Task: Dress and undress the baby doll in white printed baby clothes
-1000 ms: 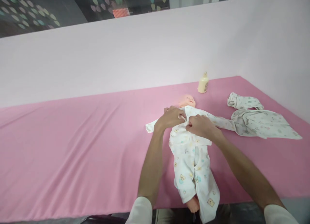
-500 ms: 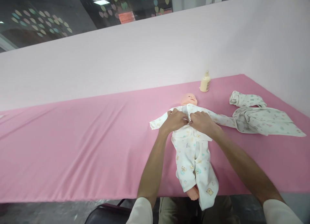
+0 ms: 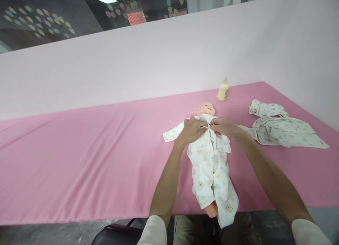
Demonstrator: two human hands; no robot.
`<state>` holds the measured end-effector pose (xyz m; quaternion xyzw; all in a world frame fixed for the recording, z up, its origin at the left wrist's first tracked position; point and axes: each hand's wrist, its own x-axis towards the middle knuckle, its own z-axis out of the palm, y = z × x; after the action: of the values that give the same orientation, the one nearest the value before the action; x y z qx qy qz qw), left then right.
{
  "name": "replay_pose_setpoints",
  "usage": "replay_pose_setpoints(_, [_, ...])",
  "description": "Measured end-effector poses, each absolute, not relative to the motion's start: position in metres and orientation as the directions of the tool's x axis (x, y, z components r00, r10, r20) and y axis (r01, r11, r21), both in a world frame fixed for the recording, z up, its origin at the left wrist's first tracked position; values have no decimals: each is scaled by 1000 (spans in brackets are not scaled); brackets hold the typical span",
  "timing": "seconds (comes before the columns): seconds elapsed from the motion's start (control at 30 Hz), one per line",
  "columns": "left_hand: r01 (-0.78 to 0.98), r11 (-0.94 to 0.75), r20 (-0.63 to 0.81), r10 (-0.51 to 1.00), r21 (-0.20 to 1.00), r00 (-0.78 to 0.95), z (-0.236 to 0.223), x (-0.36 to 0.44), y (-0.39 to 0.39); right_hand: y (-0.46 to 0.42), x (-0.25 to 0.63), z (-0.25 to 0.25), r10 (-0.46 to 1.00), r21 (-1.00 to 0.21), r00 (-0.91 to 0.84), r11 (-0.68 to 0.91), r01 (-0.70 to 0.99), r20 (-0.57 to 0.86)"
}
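A baby doll (image 3: 206,108) lies on its back on the pink-covered table, head toward the wall. It wears a white printed baby outfit (image 3: 202,163) that runs from chest to legs. One foot (image 3: 211,210) shows at the lower end. My left hand (image 3: 194,131) is closed at the chest, pinching the front edge of the outfit. Opposite it, my right hand (image 3: 221,127) pinches the other front edge near the neckline, fingers bent. The fingertips are close together over the chest opening; whether a fastener or tie sits between them is too small to tell.
A cream pump bottle (image 3: 223,90) stands behind the doll near the white wall (image 3: 132,68). Crumpled printed cloths (image 3: 290,132) lie to the right. The pink table cover (image 3: 92,160) stretches far left. A black chair (image 3: 116,234) is below the front edge.
My right hand has turned and lifted slightly at the chest, moving a little away from my left hand. The right front flap of the outfit shows more. My left hand stays nearly in place.
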<state>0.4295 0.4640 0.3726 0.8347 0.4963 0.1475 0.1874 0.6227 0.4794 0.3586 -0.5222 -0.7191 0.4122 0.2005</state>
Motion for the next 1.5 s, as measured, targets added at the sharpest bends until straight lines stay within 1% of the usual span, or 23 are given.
replay_pose_setpoints(0.07, [765, -441, 57, 880, 470, 472, 375, 429, 464, 484, 627, 352, 891, -882, -426, 70, 465, -154])
replay_pose_setpoints(0.13, [756, -436, 41, 877, 488, 479, 377, 428, 463, 486, 627, 348, 879, -918, -457, 59, 391, -138])
replay_pose_setpoints(0.2, [748, -429, 35, 877, 507, 480, 378, 427, 464, 485, 625, 348, 877, -924, -462, 62, 377, -130])
replay_pose_setpoints(0.27, [746, -433, 41, 876, 506, 481, 378, 427, 464, 480, 623, 354, 883, -902, -454, 94, 422, -120])
replay_pose_setpoints(0.37, [755, -446, 59, 875, 480, 480, 376, 428, 465, 472, 620, 366, 898, -808, -436, 212, 549, -61])
replay_pose_setpoints(0.5, [777, -453, 68, 878, 436, 474, 376, 429, 464, 468, 615, 369, 900, -596, -434, 372, 711, 44])
replay_pose_setpoints(0.6, [765, -481, 72, 862, 428, 501, 380, 431, 461, 471, 608, 360, 912, -464, -408, 383, 799, 50])
replay_pose_setpoints(0.67, [756, -485, 99, 863, 441, 496, 383, 430, 460, 472, 604, 357, 923, -435, -381, 361, 825, 44])
replay_pose_setpoints(0.73, [762, -456, 121, 882, 460, 455, 386, 423, 462, 473, 606, 359, 936, -482, -349, 325, 814, 43])
replay_pose_setpoints(0.8, [772, -406, 122, 908, 490, 400, 387, 409, 466, 473, 618, 366, 962, -563, -263, 260, 785, 77])
replay_pose_setpoints(0.87, [790, -333, 108, 939, 515, 325, 387, 385, 471, 471, 639, 374, 988, -631, -121, 154, 760, 95])
replay_pose_setpoints(0.93, [820, -224, 82, 974, 526, 213, 385, 356, 477, 468, 670, 378, 996, -689, 42, 23, 725, 77])
replay_pose_setpoints(1.0, [858, -90, 45, 996, 506, 78, 379, 327, 482, 464, 705, 374, 972, -737, 232, -122, 665, 48])
replay_pose_setpoints(1.03, [865, -20, 4, 1000, 502, 21, 374, 314, 485, 463, 722, 369, 945, -739, 324, -198, 644, 30])
replay_pose_setpoints(1.07, [864, 48, -56, 998, 501, -23, 370, 304, 487, 463, 738, 362, 916, -735, 400, -263, 625, 13])
replay_pose_setpoints(1.13, [855, 174, -181, 979, 488, -96, 359, 292, 491, 464, 764, 344, 915, -669, 402, -323, 669, -40])
replay_pose_setpoints(1.2, [846, 254, -257, 956, 469, -144, 349, 290, 496, 467, 775, 328, 911, -522, 402, -389, 759, -94])
replay_pose_setpoints(1.23, [836, 269, -270, 951, 479, -152, 345, 293, 498, 469, 774, 322, 908, -450, 412, -400, 798, -76])
replay_pose_setpoints(1.3, [790, 244, -264, 959, 563, -108, 337, 304, 503, 473, 757, 315, 916, -354, 400, -366, 861, 27])
replay_pose_setpoints(1.37, [726, 175, -229, 973, 665, -25, 331, 320, 508, 475, 724, 316, 951, -336, 276, -216, 917, 142])
replay_pose_setpoints(1.4, [714, 138, -206, 979, 687, 9, 328, 329, 511, 476, 703, 318, 972, -350, 163, -96, 932, 170])
replay_pose_setpoints(1.43, [724, 104, -178, 984, 682, 26, 325, 338, 513, 476, 679, 322, 978, -377, 60, 20, 926, 200])
replay_pose_setpoints(1.5, [802, 42, -127, 991, 595, 42, 320, 354, 518, 480, 631, 330, 965, -418, -127, 215, 883, 230])
